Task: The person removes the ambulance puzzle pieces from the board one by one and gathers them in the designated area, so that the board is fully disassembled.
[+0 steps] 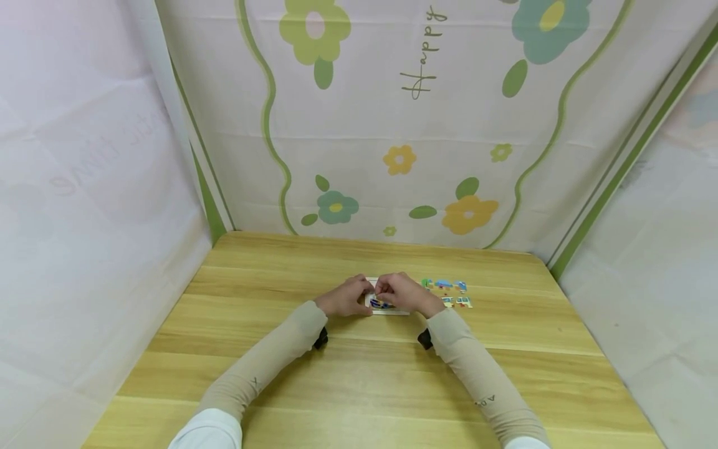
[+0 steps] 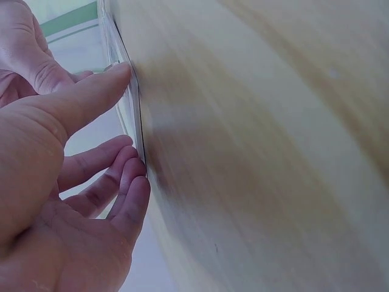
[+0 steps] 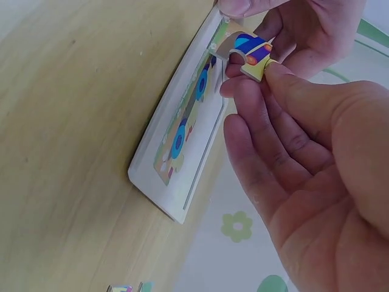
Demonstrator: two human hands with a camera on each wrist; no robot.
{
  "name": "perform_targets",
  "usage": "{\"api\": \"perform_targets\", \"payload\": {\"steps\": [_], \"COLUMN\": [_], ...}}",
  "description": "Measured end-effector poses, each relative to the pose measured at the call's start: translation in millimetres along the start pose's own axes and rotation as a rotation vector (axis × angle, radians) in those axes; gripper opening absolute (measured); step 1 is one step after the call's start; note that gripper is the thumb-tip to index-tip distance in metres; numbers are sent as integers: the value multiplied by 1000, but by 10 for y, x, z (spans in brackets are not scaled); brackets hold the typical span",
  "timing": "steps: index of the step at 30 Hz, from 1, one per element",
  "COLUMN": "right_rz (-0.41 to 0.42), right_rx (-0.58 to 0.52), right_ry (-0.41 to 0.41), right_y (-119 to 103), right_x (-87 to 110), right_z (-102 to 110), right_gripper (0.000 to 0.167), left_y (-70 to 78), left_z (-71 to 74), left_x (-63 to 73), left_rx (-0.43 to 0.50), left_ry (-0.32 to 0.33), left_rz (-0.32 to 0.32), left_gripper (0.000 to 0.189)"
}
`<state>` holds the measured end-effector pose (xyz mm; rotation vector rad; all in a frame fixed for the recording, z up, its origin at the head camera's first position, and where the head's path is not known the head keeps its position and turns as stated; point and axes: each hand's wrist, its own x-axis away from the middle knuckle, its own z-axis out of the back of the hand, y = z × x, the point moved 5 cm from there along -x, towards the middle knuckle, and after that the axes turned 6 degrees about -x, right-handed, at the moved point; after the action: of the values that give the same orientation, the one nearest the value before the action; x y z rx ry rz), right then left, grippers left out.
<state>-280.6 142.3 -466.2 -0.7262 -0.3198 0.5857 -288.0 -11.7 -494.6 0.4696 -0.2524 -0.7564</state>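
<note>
A white-framed jigsaw puzzle board [image 1: 397, 313] lies on the table. At its left end my left hand [image 1: 349, 297] holds the frame, thumb and fingers against its edges. Over the board my right hand [image 1: 405, 294] pinches a puzzle piece [image 3: 255, 50] between thumb and fingers. Purple, orange and yellow show on this piece, which is tilted above the frame in the right wrist view. Joined pieces with blue wheel shapes [image 3: 178, 141] fill one long side of the tray, and bare white backing shows beside them. In the left wrist view, the board is seen almost edge-on.
Several loose puzzle pieces [image 1: 444, 284] lie in two rows just right of the board, partly behind my right hand. The wooden table [image 1: 359, 386] ends at a flower-printed cloth [image 1: 359, 125] at the back, with cloth walls on both sides.
</note>
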Motion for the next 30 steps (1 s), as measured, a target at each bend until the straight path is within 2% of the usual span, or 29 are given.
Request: {"api": "perform_targets", "payload": {"steps": [7,16,23,30], "right_rz": [3,1,4,-41], "right_rx": [6,32,76,91], "right_ry": [17,40,69,74], "right_y": [-12,30,149,306], "right_x": [20,171,389,668], "right_z": [25,187,381,572], "right_gripper": [6,7,7,6], "left_y": [19,46,36,17], "left_z": [20,11,4,-11], "left_x": [15,17,21,38], "left_rx": [3,-8,3,4], "left_ry": [5,6,4,4], "left_rz": [-5,14,22,27], "left_gripper": [47,51,53,56]}}
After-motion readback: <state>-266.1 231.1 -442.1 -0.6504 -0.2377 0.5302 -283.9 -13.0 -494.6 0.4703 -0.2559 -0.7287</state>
